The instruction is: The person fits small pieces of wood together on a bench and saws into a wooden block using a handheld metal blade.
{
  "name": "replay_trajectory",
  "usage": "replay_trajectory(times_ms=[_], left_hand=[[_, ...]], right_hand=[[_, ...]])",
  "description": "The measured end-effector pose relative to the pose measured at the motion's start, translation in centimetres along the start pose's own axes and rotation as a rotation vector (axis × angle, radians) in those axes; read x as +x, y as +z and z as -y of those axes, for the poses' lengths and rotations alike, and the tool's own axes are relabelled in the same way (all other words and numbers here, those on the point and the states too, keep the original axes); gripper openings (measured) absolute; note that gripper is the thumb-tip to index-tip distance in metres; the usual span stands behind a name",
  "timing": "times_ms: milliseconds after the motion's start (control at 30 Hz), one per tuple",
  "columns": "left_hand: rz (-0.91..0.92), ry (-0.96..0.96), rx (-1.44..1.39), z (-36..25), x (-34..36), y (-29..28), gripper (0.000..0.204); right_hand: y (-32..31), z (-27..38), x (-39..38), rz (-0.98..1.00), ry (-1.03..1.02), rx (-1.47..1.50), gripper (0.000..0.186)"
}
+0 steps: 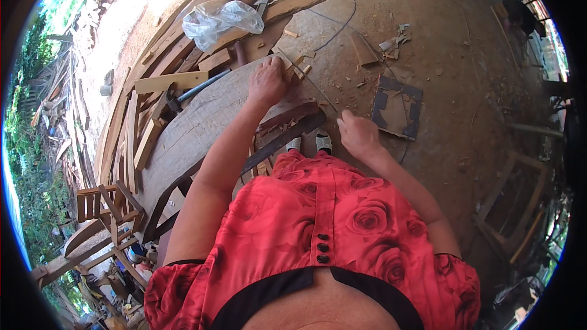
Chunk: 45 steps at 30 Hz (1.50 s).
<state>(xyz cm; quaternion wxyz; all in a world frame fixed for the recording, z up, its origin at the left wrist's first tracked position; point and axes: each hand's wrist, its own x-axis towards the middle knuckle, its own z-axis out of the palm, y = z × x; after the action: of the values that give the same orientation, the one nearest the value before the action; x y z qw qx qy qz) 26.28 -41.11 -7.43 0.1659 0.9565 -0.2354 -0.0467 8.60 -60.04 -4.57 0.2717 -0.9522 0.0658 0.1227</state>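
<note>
Our left hand (267, 81) presses flat, fingers spread, on the far end of the wide plank (202, 123); our right hand (358, 134), near right, is closed on a thin string (318, 95).

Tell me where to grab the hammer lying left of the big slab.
Take the hammer by its dark handle, near the middle, coming from above. The handle lies flat and bare, pointing up-right; the head end sits tucked against the pale plank, leaving little room for fingers there.

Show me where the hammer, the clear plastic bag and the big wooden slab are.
hammer (173, 101): head view, on its dark metal head, left of the slab.
clear plastic bag (217, 21): head view, on the crumpled middle of the bag.
big wooden slab (202, 123): head view, on its bare grey top, left of the forearm.
</note>
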Motion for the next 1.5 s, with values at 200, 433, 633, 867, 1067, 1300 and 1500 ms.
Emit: replay_trajectory(times_ms=[200, 433, 633, 867, 1067, 1300, 1500], left_hand=[[-0.008, 0.033, -0.004, -0.9, 0.4, -0.3, 0.029], [0.001, 0.017, 0.009, 0.3, 0.3, 0.4, 0.028], [0.023, 0.023, 0.025, -0.3, 0.4, -0.2, 0.027], [0.012, 0.019, 0.022, -0.4, 0.4, 0.0, 0.026], [0.028, 0.034, 0.049, -0.3, 0.7, 0.1, 0.026], [0.036, 0.006, 0.069, -0.1, 0.9, -0.3, 0.032], [0.048, -0.042, 0.057, -0.6, 1.1, -0.5, 0.033]], right_hand=[[2.4, 2.2, 8.2, -0.149, -0.045, 0.019, 0.021], [1.0, -0.8, -1.7, -0.045, 0.014, 0.039, 0.018], [1.8, 1.0, 4.0, -0.138, -0.047, 0.076, 0.018], [2.6, 1.5, 4.8, -0.182, -0.065, 0.106, 0.017], [1.3, -1.0, -2.2, -0.033, 0.022, 0.095, 0.016], [0.8, 0.9, 3.2, -0.112, -0.048, 0.093, 0.010], [1.5, 0.6, 3.5, -0.104, -0.022, 0.089, 0.009]])
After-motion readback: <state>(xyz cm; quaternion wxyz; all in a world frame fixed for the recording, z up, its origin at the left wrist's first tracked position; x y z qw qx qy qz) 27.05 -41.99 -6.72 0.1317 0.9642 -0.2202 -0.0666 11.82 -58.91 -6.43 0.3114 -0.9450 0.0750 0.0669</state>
